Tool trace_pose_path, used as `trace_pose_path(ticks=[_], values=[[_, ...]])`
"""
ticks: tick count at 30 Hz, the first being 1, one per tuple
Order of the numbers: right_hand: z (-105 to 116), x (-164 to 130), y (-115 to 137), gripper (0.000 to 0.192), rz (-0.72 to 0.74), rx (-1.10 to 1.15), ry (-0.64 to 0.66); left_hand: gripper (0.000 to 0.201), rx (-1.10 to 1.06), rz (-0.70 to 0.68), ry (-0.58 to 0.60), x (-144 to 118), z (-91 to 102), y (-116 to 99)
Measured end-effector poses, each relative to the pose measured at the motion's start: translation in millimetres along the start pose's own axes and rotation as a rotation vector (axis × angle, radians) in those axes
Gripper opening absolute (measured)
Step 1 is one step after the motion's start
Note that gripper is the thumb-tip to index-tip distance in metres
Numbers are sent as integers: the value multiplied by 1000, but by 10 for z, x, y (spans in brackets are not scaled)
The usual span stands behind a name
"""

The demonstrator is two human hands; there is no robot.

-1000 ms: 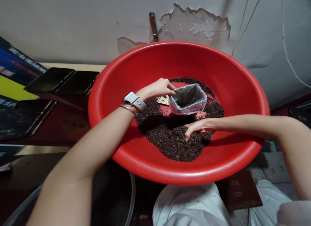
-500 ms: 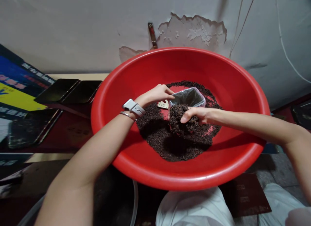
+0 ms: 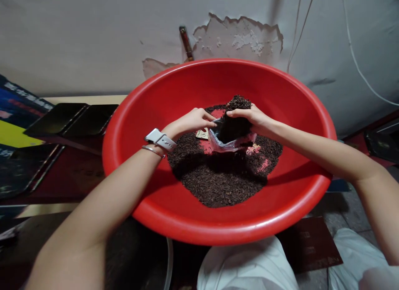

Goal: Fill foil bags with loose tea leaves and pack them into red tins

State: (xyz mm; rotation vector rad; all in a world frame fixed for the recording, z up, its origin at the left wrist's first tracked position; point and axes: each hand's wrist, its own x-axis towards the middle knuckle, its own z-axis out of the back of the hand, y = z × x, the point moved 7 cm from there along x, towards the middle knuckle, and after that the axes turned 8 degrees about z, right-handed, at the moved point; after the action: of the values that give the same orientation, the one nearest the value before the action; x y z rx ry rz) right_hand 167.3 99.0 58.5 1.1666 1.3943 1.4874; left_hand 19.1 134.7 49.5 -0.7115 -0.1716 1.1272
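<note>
A large red plastic basin [image 3: 224, 236] holds a bed of loose, dark brown dried tea leaves [image 3: 224, 186]. Over its middle, my left hand [image 3: 198, 119] pinches the left edge of an open clear plastic bag [image 3: 229, 146], whose mouth faces up. My right hand [image 3: 262, 119] is at the bag's far right side, thumb toward its mouth, with a heap of tea leaves [image 3: 239, 102] in its curled grasp. Dark leaves fill much of the opening. Most of my right fingers are hidden behind the heap. A small pale tag [image 3: 202, 134] lies beside the bag.
Black shallow trays [image 3: 90, 119] and a blue and yellow printed box [image 3: 15, 128] stand at the left. A wall [image 3: 93, 40] with peeling paint rises close behind the basin. Below right lies a dark red panel [image 3: 311, 244]; thin cables [image 3: 301, 32] hang at the back.
My right hand has moved up and away with the handful, from in front of the bag to its mouth. The bag has tipped, and dark leaves now show in its opening. My left hand keeps its pinch.
</note>
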Motion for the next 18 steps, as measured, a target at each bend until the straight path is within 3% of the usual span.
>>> trace_pose_path(ticks=[18], values=[[2,54,187,34,224,-52,89,25,38,-59,-8,2,-5,-9]])
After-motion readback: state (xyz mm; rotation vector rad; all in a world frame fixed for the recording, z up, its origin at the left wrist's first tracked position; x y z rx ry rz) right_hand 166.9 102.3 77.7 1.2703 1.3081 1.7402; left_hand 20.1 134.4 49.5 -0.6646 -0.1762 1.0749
